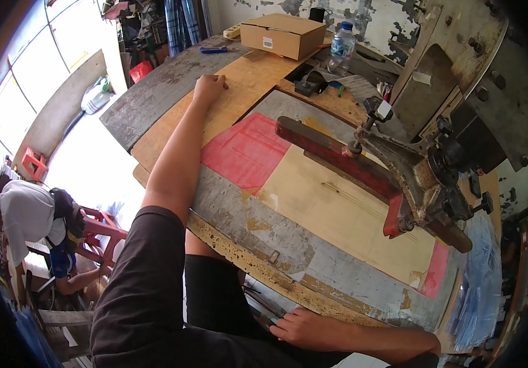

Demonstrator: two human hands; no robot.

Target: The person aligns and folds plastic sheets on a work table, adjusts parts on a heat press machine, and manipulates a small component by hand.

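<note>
My left hand rests on the wooden board at the back of the worktable, fingers curled into a loose fist with nothing visible in it. Low in the view, my right hand lies by my lap, below the table's front edge, its fingers bent inward and nothing seen in them. Between the arms, a cream sheet lies on the grey tabletop, with a red sheet showing at its left end. Above the sheets sits a long metal bar on a machine's arm.
A cardboard box, a water bottle and a blue-handled tool stand or lie at the back. Clear plastic sheets hang at the right. Another person bends over at the left, near a red stool.
</note>
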